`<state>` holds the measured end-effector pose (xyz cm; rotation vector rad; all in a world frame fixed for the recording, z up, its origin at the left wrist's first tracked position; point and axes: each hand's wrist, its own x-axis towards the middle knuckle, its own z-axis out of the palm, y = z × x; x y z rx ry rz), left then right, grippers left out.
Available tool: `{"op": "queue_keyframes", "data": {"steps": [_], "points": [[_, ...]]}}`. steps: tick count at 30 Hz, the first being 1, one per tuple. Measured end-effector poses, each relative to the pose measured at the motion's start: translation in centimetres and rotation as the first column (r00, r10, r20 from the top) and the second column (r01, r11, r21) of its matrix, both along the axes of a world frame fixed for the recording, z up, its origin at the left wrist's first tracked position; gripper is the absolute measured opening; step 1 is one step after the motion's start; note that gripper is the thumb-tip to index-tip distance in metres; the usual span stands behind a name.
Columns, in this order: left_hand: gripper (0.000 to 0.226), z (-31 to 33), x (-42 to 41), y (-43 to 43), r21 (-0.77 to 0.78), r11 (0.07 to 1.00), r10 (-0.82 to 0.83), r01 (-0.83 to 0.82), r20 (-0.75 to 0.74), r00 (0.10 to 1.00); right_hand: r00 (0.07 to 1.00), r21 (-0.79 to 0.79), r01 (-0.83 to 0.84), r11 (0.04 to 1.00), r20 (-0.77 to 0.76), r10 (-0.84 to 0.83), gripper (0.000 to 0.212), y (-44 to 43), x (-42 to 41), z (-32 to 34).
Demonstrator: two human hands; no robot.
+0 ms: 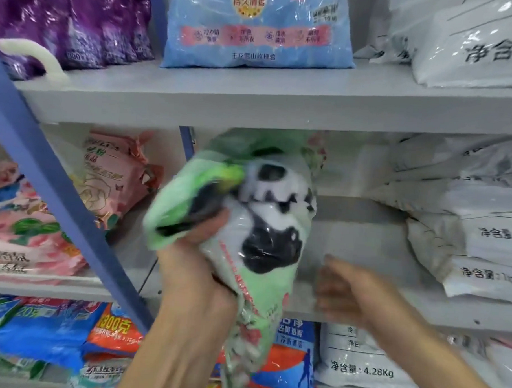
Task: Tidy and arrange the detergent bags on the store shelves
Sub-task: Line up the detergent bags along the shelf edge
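- Head view: the left hand (198,267) grips a green-and-white detergent bag (265,223) with black patches, fingers curled round its crumpled left side and thumb pressed on the front
- The bag is held upright in the air in front of the middle shelf (364,236), its top near the underside of the upper shelf (253,102) and its lower end hanging below the hand
- The right hand (347,288) is blurred, just right of the bag and apart from it, fingers loosely extended and holding nothing
- White bags (487,242) are stacked at the right of the middle shelf; pink bags (114,176) lean at its left, behind a blue post (58,197)
- A light blue bag (256,32) and purple bags (74,21) stand on the upper shelf
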<state>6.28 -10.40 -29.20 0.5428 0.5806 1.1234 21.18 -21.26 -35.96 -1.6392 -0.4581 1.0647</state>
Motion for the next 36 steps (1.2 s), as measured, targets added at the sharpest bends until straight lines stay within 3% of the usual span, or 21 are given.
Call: {"op": "queue_keyframes", "data": {"steps": [1, 3, 5, 7, 8, 10, 12, 14, 17, 22, 25, 27, 31, 34, 36], "points": [[0.022, -0.2, -0.3, -0.6, -0.069, 0.997, 0.018, -0.016, 0.022, 1.0, 0.996, -0.037, -0.054, 0.998, -0.072, 0.051, 0.046, 0.3, -1.5, 0.0], [0.034, -1.7, -1.0, -1.6, -0.213, 0.977, -0.014, 0.031, 0.08, 0.997, 0.941, 0.087, -0.022, 0.996, -0.333, 0.05, 0.062, 0.8, -3.2, 0.1], [0.04, -3.5, -1.9, -2.0, -0.342, 0.933, -0.072, 0.107, 0.116, 0.991, 0.863, 0.253, 0.044, 0.966, -0.497, 0.091, 0.054, 1.1, -3.4, 1.3], [0.041, -4.1, -2.9, -2.1, -0.446, 0.867, -0.184, 0.222, 0.127, 0.975, 0.89, 0.299, 0.094, 0.949, -0.452, 0.054, 0.035, 1.9, -1.1, 1.5], [0.045, -4.3, -3.5, -2.1, -0.486, 0.839, -0.242, 0.244, 0.069, 0.968, 0.926, 0.285, 0.1, 0.953, -0.377, 0.016, 0.036, 2.2, 0.2, 1.4], [0.053, -4.6, -5.1, -1.5, -0.517, 0.817, -0.361, 0.256, -0.113, 0.926, 0.97, 0.23, 0.105, 0.967, -0.24, -0.048, 0.065, 2.3, 2.0, 0.8], [0.054, -4.4, -6.9, -0.6, -0.452, 0.853, -0.415, 0.26, -0.288, 0.863, 0.976, 0.146, 0.149, 0.978, -0.182, -0.122, 0.086, 2.7, 3.1, 0.5], [0.057, -3.8, -8.1, 0.3, -0.369, 0.884, -0.422, 0.288, -0.363, 0.831, 0.98, 0.163, 0.188, 0.968, -0.102, -0.173, 0.074, 3.1, 3.5, 0.1], [0.06, -3.2, -8.5, 1.8, -0.285, 0.897, -0.423, 0.337, -0.339, 0.84, 0.973, 0.228, 0.232, 0.946, -0.059, -0.225, 0.045, 3.6, 3.3, -0.4], [0.086, -2.6, -8.7, 3.9, -0.396, 0.808, -0.515, 0.437, -0.114, 0.85, 0.957, 0.31, 0.285, 0.907, -0.047, -0.285, 0.041, 2.4, 3.4, -0.4], [0.06, -3.9, -7.6, 4.2, -0.417, 0.79, -0.524, 0.449, -0.08, 0.848, 0.94, 0.302, 0.338, 0.891, -0.07, -0.333, 0.044, 1.3, 4.3, -0.9], [0.039, -5.3, -6.9, 4.1, -0.425, 0.818, -0.511, 0.388, -0.227, 0.829, 0.939, 0.248, 0.343, 0.906, -0.101, -0.328, 0.045, 1.1, 5.0, -1.0], [0.027, -7.0, -7.9, 3.8, -0.397, 0.829, -0.552, 0.394, -0.465, 0.692, 0.974, 0.061, 0.169, 0.984, -0.162, -0.158, 0.039, 0.0, 6.2, 0.0], [0.044, -6.4, -9.1, 4.6, -0.265, 0.819, -0.511, 0.509, -0.74, 0.437, 0.977, -0.04, 0.147, 0.988, -0.151, -0.152, 0.047, -0.9, 6.8, -0.1], [0.057, -5.2, -9.0, 5.9, -0.243, 0.772, -0.435, 0.588, -0.876, 0.209, 0.978, -0.117, 0.195, 0.974, -0.055, -0.202, 0.065, -0.3, 7.0, 0.0]]}}
